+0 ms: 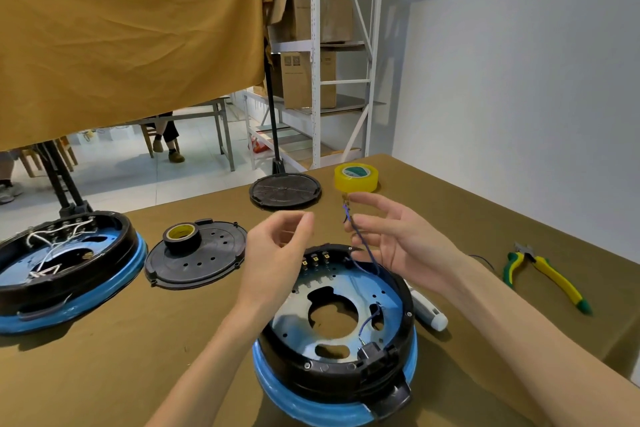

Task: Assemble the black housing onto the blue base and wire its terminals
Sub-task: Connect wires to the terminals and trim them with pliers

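Holding: blue wire (360, 241) pinched in the right hand (391, 239), above the far rim of the black housing (341, 374).
Right grip: fingertips clamped on the wire, other fingers spread.
Left grip: left hand (277, 253) raised beside it, fingers loosely curled, holding nothing.
Housing: seated on the blue base (311, 409), near edge of the surface (138, 357).
Terminals: row (315, 260) at the far inner rim, between the hands.
Pliers: yellow-green pliers (547, 276) lying well right.
Tape: yellow roll (356, 178) behind the right hand.
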A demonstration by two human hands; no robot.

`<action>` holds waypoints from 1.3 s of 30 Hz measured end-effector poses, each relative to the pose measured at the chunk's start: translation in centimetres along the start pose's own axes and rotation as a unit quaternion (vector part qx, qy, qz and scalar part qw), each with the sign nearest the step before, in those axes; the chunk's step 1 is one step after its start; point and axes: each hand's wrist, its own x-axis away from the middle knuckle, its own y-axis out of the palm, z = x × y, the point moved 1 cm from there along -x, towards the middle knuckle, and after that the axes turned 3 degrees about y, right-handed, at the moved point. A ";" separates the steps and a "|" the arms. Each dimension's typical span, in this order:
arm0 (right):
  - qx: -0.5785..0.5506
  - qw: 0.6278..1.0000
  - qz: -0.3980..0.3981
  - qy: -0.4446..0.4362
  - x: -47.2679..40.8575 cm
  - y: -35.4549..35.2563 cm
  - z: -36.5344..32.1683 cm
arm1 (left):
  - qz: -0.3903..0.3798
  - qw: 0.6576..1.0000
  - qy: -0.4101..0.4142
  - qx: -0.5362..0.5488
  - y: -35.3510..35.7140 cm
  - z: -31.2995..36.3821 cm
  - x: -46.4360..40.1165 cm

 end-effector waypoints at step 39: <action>0.161 0.981 0.085 -0.064 -0.1 1.0 2.1 | -0.045 0.923 -0.283 0.255 -1.6 -0.3 -1.2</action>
